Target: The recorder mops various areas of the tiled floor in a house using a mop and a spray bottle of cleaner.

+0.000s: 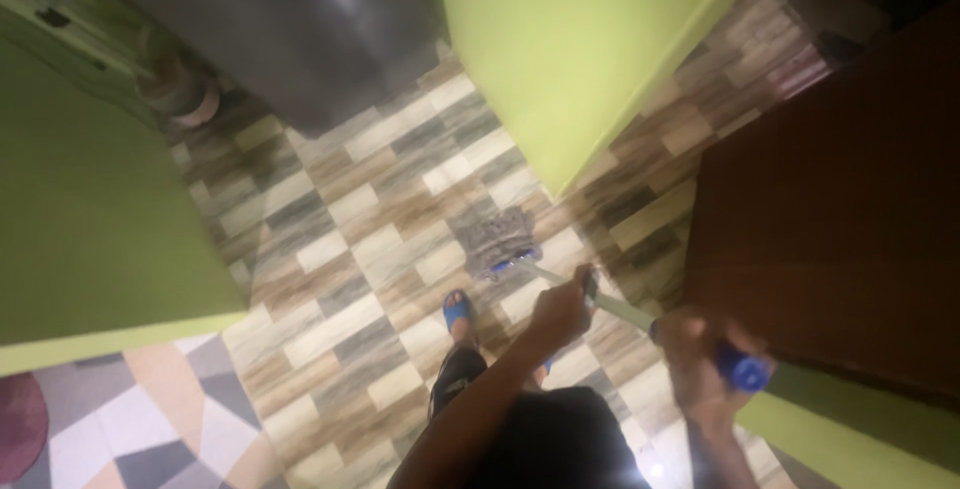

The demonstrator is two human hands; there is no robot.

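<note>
Holding the mop handle (615, 306), the left hand (560, 311) is closed lower and the right hand (700, 364) near the top, the mop head (497, 239) resting on the floor (340, 249) ahead.

The floor (370, 239) shows a patchwork of beige, grey and brown rectangular tiles, turning to pale pink, grey and white geometric shapes at lower left. The walls (570, 39) are lime green, the door (840, 209) reddish brown, and the appliance (290, 19) dark grey. The mop (497, 239) has a grey head, blue fitting and blue handle end, and the sandal (457, 311) is blue.
</note>
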